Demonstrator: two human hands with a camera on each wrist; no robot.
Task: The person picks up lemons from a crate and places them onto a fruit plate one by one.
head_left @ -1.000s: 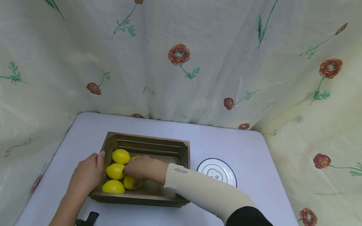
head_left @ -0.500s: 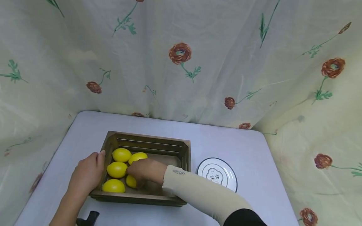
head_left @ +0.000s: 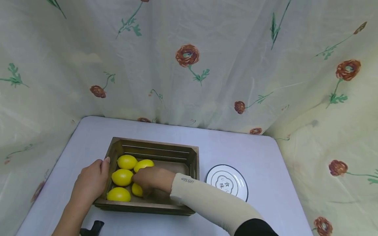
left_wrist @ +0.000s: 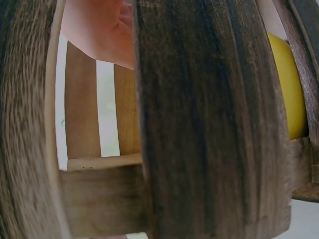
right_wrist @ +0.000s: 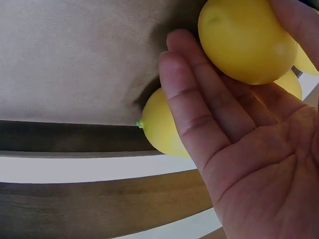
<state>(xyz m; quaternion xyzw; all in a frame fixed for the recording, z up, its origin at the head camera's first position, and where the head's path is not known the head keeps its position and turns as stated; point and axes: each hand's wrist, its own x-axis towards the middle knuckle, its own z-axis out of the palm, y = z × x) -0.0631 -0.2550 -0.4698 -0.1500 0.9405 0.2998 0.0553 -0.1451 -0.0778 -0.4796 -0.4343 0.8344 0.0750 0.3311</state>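
Note:
My left hand (head_left: 92, 180) grips the left end of a brown wooden crate (head_left: 144, 208), thumb up at the rim. In the left wrist view the crate's slats (left_wrist: 209, 119) fill the picture, and a lemon (left_wrist: 290, 87) shows through a gap. Inside the crate, my right hand (head_left: 153, 178) reaches down among several yellow lemons. It holds one lemon (right_wrist: 246, 40) between thumb and fingers; from the head, this lemon (head_left: 137, 189) is partly covered by the hand. Another lemon (right_wrist: 162, 124) lies behind the fingers in the right wrist view. Three lemons, including the middle one (head_left: 122, 177), line the crate's left side.
Right of the crate lies a white round plate (head_left: 240, 182) with a dark rim and a printed emblem, partly under the right sleeve (head_left: 212, 200). A black object (head_left: 92, 228) sits at the table's near left. A flowered curtain (head_left: 218, 75) surrounds the white table (head_left: 251, 147).
Since one second ago my right hand has shifted very slightly, and more of the back lemon beside it shows. The left hand keeps its hold on the crate.

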